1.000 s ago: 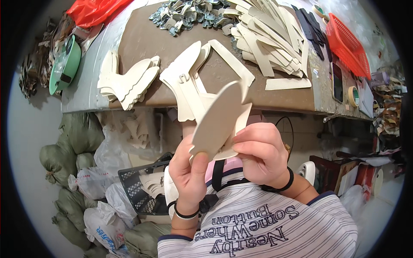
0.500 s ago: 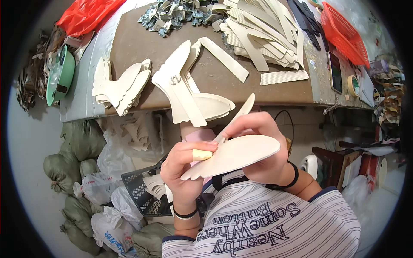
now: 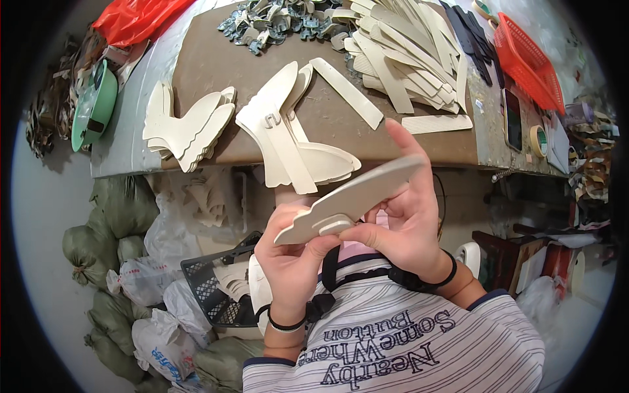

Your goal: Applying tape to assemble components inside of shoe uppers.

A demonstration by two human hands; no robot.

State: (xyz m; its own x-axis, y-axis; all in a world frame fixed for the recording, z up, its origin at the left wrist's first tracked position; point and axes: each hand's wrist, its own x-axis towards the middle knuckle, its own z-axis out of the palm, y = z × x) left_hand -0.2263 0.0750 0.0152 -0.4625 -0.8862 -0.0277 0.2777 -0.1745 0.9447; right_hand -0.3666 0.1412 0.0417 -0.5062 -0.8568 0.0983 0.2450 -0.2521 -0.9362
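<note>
Between my hands, above my lap, is a cream shoe-upper piece (image 3: 370, 188) with one scalloped edge, tilted up to the right. A small raised tab (image 3: 333, 224) shows near its lower edge. My left hand (image 3: 291, 259) pinches the scalloped end, thumb in front and fingers behind. My right hand (image 3: 413, 226) has its thumb at the lower edge beside the tab; its index finger stretches up past the far end, and other fingers are hidden behind. On the table lies a stack of similar cream pieces (image 3: 314, 160), topped by a strap (image 3: 285, 154) with a metal buckle (image 3: 272, 120).
Another cream stack (image 3: 190, 124) lies left. Beyond are a loose strap (image 3: 347, 93), a strap pile (image 3: 409, 56) and metal buckles (image 3: 265, 23). A phone (image 3: 513, 120), tape roll (image 3: 538, 141) and red basket (image 3: 529, 62) sit right. Below left stands a black crate (image 3: 203, 278).
The held piece has been turned over, so its side with the tab now faces up. My right index finger has stretched upward, and my left thumb has come to the front.
</note>
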